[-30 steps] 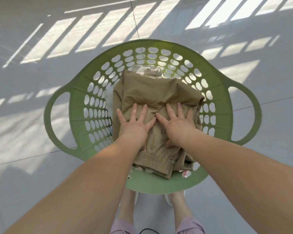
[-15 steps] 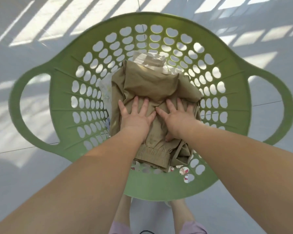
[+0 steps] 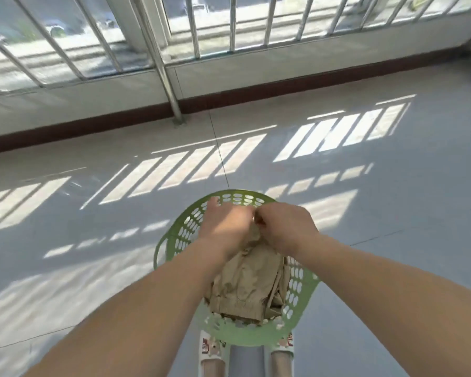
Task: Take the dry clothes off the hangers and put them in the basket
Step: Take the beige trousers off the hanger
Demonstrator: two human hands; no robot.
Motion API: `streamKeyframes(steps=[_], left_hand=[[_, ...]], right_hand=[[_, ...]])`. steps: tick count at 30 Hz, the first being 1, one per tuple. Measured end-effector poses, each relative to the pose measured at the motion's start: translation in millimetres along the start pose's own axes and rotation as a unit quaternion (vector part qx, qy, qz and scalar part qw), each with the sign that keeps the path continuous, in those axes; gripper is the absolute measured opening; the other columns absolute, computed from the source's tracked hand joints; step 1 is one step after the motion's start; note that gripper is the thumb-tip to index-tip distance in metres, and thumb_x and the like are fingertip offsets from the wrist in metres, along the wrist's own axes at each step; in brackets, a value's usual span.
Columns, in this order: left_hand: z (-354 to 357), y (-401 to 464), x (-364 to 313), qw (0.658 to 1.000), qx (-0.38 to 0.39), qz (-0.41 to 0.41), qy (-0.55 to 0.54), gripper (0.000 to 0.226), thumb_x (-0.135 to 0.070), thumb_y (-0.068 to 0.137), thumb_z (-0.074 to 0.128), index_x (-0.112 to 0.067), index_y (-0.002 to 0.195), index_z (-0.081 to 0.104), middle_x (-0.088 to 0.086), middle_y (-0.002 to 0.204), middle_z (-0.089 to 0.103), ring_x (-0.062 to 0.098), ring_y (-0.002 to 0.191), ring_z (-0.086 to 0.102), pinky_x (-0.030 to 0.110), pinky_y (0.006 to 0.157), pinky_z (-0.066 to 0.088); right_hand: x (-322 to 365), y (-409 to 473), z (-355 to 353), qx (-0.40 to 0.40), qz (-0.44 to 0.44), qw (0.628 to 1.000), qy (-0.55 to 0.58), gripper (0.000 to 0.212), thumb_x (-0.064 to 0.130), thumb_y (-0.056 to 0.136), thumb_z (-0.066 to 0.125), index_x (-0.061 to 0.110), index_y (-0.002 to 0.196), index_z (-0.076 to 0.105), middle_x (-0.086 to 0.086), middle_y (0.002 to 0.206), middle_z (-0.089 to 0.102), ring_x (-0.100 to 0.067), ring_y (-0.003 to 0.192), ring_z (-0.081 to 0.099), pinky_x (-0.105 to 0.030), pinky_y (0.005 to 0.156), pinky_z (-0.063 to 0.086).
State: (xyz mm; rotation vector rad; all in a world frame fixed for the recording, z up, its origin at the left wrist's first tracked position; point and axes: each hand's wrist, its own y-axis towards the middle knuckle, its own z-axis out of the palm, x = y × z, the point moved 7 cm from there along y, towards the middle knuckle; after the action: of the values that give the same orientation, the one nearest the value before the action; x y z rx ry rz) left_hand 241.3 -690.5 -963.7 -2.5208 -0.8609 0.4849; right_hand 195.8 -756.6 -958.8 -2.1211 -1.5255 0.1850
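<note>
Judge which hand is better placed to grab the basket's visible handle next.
Left, probably: the left hand is nearer the basket's only visible handle; the right hand hangs across the khaki trousers.

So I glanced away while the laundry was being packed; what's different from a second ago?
Both hands have lifted off the khaki trousers: the left hand and right hand now hover over the basket's far side, fingers curling. The view tilted up. The trousers stay in the green basket.

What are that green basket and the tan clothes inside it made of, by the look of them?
The green basket looks like moulded plastic: smooth, matte, one colour, with rows of punched oval holes. The tan clothes look like thin woven fabric, perhaps cotton: soft creases, a gathered elastic hem, no shine.
</note>
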Motion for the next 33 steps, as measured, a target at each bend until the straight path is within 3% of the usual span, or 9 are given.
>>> streamKeyframes(steps=[5, 8, 12, 15, 20, 26, 30, 33], left_hand=[[-133.4, -49.2, -16.9, 0.987, -0.138, 0.051, 0.058, 0.026, -0.014, 0.088, 0.043, -0.028, 0.103, 0.06, -0.002, 0.103, 0.067, 0.02, 0.106, 0.057, 0.038, 0.105, 0.024], [-218.5, -89.9, -29.8, 0.972, -0.214, 0.072, 0.071, 0.023, -0.017, 0.089, 0.041, -0.025, 0.095, 0.062, -0.002, 0.099, 0.068, 0.02, 0.099, 0.059, 0.034, 0.096, 0.029], [-312.2, -148.3, -49.4, 0.954, -0.28, 0.087, 0.06, 0.02, -0.017, 0.09, 0.041, -0.026, 0.084, 0.058, -0.001, 0.09, 0.068, 0.022, 0.088, 0.06, 0.031, 0.094, 0.034], [-367.1, -185.6, -63.5, 0.933, -0.338, 0.106, 0.07, 0.021, -0.022, 0.09, 0.043, -0.023, 0.093, 0.063, 0.001, 0.093, 0.07, 0.023, 0.088, 0.062, 0.029, 0.086, 0.038], [-451.1, -247.2, -97.6, 0.891, -0.43, 0.137, 0.059, 0.028, -0.023, 0.098, 0.035, -0.018, 0.104, 0.062, 0.002, 0.1, 0.069, 0.02, 0.087, 0.066, 0.031, 0.078, 0.052], [-526.9, -305.8, -141.7, 0.835, -0.518, 0.186, 0.0, 0.026, -0.023, 0.098, 0.036, -0.021, 0.106, 0.061, -0.003, 0.103, 0.066, 0.016, 0.09, 0.064, 0.034, 0.079, 0.054], [-562.2, -336.2, -166.1, 0.798, -0.557, 0.229, -0.023, 0.023, -0.019, 0.095, 0.041, -0.024, 0.108, 0.06, -0.009, 0.104, 0.063, 0.013, 0.094, 0.061, 0.034, 0.079, 0.051], [-591.1, -355.3, -183.0, 0.775, -0.574, 0.262, -0.022, 0.022, -0.02, 0.095, 0.041, -0.025, 0.108, 0.057, -0.01, 0.1, 0.062, 0.012, 0.088, 0.06, 0.032, 0.076, 0.05]], right_hand=[[27.0, -50.8, -125.4, -0.099, -0.012, 0.995, 0.029, 0.026, 0.02, 0.094, 0.038, 0.024, 0.102, 0.062, -0.001, 0.103, 0.064, -0.026, 0.099, 0.058, -0.028, 0.065, 0.034], [43.3, -87.9, -207.0, -0.169, -0.012, 0.985, 0.031, 0.026, 0.02, 0.094, 0.038, 0.024, 0.098, 0.063, 0.0, 0.098, 0.065, -0.026, 0.095, 0.059, -0.028, 0.064, 0.036], [62.6, -141.3, -300.0, -0.248, -0.012, 0.968, 0.037, 0.027, 0.022, 0.093, 0.039, 0.025, 0.1, 0.065, 0.003, 0.1, 0.066, -0.023, 0.094, 0.06, -0.029, 0.066, 0.043], [72.3, -177.1, -354.8, -0.293, -0.01, 0.956, 0.033, 0.027, 0.025, 0.095, 0.04, 0.027, 0.104, 0.065, 0.003, 0.102, 0.066, -0.021, 0.097, 0.06, -0.032, 0.078, 0.05], [79.8, -247.8, -441.4, -0.428, -0.024, 0.903, 0.037, 0.026, 0.027, 0.098, 0.042, 0.019, 0.098, 0.066, 0.001, 0.089, 0.067, -0.013, 0.076, 0.06, -0.028, 0.072, 0.051], [75.7, -322.9, -516.0, -0.566, -0.003, 0.822, 0.062, 0.024, 0.025, 0.095, 0.046, 0.02, 0.091, 0.069, 0.006, 0.084, 0.066, -0.006, 0.069, 0.054, -0.011, 0.056, 0.034], [71.7, -370.2, -547.6, -0.623, 0.015, 0.779, 0.074, 0.019, 0.031, 0.094, 0.048, 0.026, 0.098, 0.066, 0.009, 0.089, 0.065, -0.01, 0.079, 0.06, -0.027, 0.073, 0.048], [71.7, -400.1, -574.0, -0.661, 0.026, 0.748, 0.06, 0.017, 0.032, 0.093, 0.051, 0.026, 0.098, 0.066, 0.01, 0.086, 0.065, -0.009, 0.076, 0.06, -0.025, 0.072, 0.046]])
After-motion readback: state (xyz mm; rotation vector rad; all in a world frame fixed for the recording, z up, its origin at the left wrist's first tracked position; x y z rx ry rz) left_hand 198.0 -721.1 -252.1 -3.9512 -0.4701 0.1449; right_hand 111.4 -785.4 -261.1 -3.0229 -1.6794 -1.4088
